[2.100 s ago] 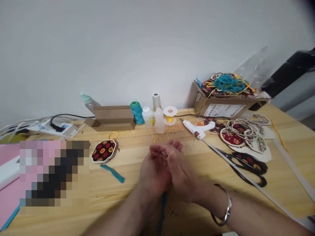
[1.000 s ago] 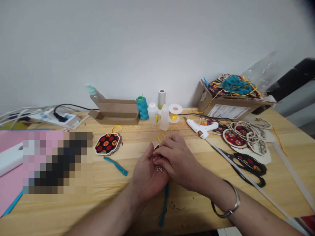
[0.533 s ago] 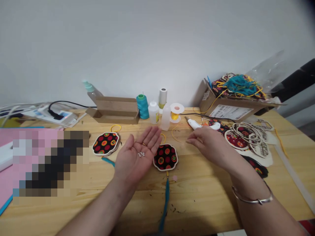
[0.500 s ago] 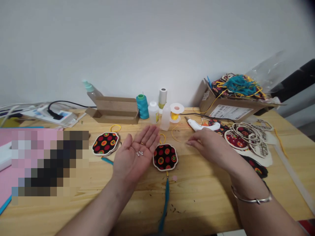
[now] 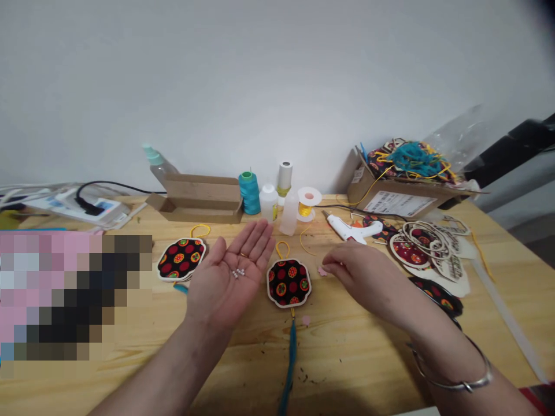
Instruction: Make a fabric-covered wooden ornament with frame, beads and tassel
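Palm up, my left hand [image 5: 229, 271] lies open with several tiny white beads [image 5: 237, 273] on it. My right hand [image 5: 355, 268] has its fingers bent in a pinch, and a small pink piece [image 5: 321, 270] shows at the fingertips. Between the hands lies a dark floral fabric pendant [image 5: 289, 283] with a pale scalloped rim, a yellow loop on top and a teal tassel [image 5: 290, 364] below. A similar pendant [image 5: 181, 259] rests left of my left hand. Another pink piece [image 5: 306, 320] lies beside the tassel.
Behind the hands stand an open cardboard box [image 5: 197, 199], a teal thread cone [image 5: 248, 193], white bottles [image 5: 288, 214] and a yellow cord spool [image 5: 307, 205]. Right of them are a white glue gun [image 5: 353, 228], wooden frames [image 5: 437, 248] and a full carton [image 5: 394, 199].
My right hand has come down slightly toward the table, and a pink piece now shows at its fingertips. The left hand still holds the beads on its flat palm. The view has shifted slightly.
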The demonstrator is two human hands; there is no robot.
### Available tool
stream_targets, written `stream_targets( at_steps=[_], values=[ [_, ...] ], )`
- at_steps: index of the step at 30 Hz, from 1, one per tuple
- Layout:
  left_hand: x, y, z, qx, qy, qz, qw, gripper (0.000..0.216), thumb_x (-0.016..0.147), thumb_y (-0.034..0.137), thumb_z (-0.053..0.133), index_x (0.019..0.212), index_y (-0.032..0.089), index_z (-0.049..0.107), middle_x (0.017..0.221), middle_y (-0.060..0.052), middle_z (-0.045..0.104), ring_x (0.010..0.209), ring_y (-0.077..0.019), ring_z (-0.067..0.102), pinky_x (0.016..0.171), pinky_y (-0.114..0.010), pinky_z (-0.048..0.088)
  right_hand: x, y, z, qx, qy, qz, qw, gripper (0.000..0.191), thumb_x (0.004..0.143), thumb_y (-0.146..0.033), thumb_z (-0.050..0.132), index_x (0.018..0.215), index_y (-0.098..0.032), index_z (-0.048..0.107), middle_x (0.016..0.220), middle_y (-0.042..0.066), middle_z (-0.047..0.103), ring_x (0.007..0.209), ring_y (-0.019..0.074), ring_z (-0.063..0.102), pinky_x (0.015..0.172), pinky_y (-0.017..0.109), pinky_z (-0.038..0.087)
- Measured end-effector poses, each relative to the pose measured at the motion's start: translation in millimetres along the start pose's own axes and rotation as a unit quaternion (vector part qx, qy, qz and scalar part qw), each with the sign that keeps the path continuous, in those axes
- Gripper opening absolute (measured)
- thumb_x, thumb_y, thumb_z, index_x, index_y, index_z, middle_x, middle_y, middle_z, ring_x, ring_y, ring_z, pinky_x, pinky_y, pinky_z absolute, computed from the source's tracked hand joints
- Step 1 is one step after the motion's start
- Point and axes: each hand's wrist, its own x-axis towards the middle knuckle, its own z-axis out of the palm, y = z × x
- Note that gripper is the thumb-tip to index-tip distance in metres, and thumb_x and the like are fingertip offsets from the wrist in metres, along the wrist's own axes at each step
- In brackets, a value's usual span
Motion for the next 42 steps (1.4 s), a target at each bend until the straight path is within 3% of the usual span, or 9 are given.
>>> stream_targets(
  at_steps=[6,12,19,25,29,35,39,42],
  values=[
    [6.4,-2.4,-18.1,-0.003,0.009,-0.011,1.0,0.052,0.096,0.034,0.025,0.134,0.003,0.04,0.12,-0.026,0.061,0.112,-0.0314,0.058,0.085,-0.043,0.056,4.0,50.4,-13.2,-0.173,0.066,0.013,0.983,0.026,0.087,-0.019,0.044,0.094,-0.016,0.069,0.097,0.013,0.067,0.086,0.0243,0.06,0.072,0.034,0.043],
    [3.9,-4.0,-16.6,-0.004,0.008,-0.022,1.0,0.05,0.096,0.036,0.026,0.132,0.006,0.044,0.121,-0.025,0.06,0.112,-0.0308,0.059,0.087,-0.043,0.055,26.3,97.3,-7.9,-0.214,0.032,-0.11,0.97,0.038,0.084,-0.013,0.045,0.119,-0.01,0.059,0.121,0.016,0.057,0.108,0.0266,0.048,0.091,0.037,0.039],
    [6.6,-1.7,-20.8,0.011,-0.015,-0.003,1.0,0.053,0.096,0.036,0.026,0.13,-0.001,0.044,0.12,-0.026,0.061,0.113,-0.032,0.057,0.089,-0.044,0.053,45.9,107.9,-5.6,-0.202,-0.018,-0.125,0.971,0.034,0.08,-0.012,0.05,0.111,-0.01,0.064,0.112,0.017,0.061,0.101,0.0283,0.049,0.087,0.037,0.039],
    [8.4,-2.2,-22.0,0.017,-0.021,0.003,1.0,0.053,0.096,0.036,0.026,0.127,-0.003,0.046,0.118,-0.026,0.062,0.113,-0.0325,0.057,0.089,-0.044,0.054,51.1,107.4,-4.6,-0.186,-0.013,-0.158,0.97,0.029,0.082,-0.008,0.044,0.1,-0.009,0.066,0.101,0.016,0.063,0.093,0.0258,0.053,0.089,0.038,0.039],
    [8.9,-1.6,-20.1,0.013,-0.021,0.006,1.0,0.053,0.096,0.034,0.026,0.129,-0.004,0.044,0.117,-0.027,0.062,0.113,-0.0327,0.057,0.088,-0.044,0.054,44.8,106.1,-10.0,-0.136,-0.004,-0.169,0.976,0.03,0.081,-0.007,0.043,0.103,-0.012,0.065,0.106,0.015,0.062,0.099,0.0251,0.053,0.089,0.036,0.041],
    [7.5,-0.8,-20.5,0.01,-0.023,0.003,1.0,0.054,0.096,0.035,0.026,0.13,-0.003,0.043,0.116,-0.027,0.062,0.112,-0.0333,0.057,0.087,-0.044,0.055,38.9,105.2,-37.3,-0.02,0.008,-0.177,0.984,0.024,0.08,-0.014,0.047,0.099,-0.017,0.063,0.101,0.01,0.063,0.096,0.0239,0.055,0.086,0.037,0.043],
    [9.3,-2.1,-21.4,0.009,-0.031,0.001,0.999,0.055,0.096,0.036,0.027,0.131,-0.004,0.042,0.117,-0.028,0.062,0.113,-0.0337,0.057,0.088,-0.044,0.054,34.0,103.4,-54.3,0.143,-0.023,-0.117,0.983,0.019,0.077,-0.022,0.055,0.095,-0.019,0.062,0.09,0.004,0.062,0.08,0.0188,0.056,0.072,0.03,0.044],
    [10.6,-2.3,-21.6,0.011,-0.031,0.003,0.999,0.056,0.096,0.036,0.026,0.131,-0.004,0.041,0.116,-0.028,0.062,0.113,-0.0339,0.057,0.087,-0.045,0.054,25.4,100.3,-60.1,0.308,-0.045,-0.038,0.95,0.018,0.075,-0.027,0.061,0.091,-0.018,0.061,0.079,0.001,0.06,0.067,0.0136,0.053,0.06,0.025,0.041]
  ],
)
